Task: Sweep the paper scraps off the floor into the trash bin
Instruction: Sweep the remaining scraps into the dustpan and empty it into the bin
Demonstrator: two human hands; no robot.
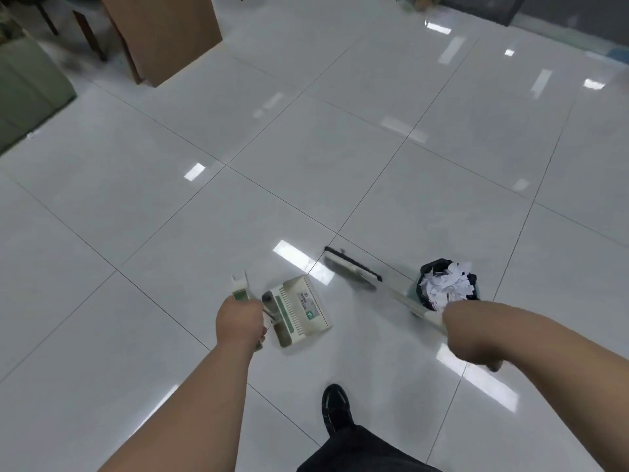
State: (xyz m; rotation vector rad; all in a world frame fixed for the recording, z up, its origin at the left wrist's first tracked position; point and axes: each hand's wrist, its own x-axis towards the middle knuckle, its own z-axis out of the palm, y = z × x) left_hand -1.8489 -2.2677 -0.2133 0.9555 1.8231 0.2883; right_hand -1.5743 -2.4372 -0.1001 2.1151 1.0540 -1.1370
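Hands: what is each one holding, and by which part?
Left hand grips the dustpan by its upright handle, near the top. Right hand grips the broom by its handle, well up from the head.

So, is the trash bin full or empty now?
Full. The trash bin stands upright on the floor, and white paper scraps are heaped above the rim of its black liner.

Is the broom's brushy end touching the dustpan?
Apart. The head view shows bare white floor between the broom head and the dustpan, with a bright light reflection lying in that gap.
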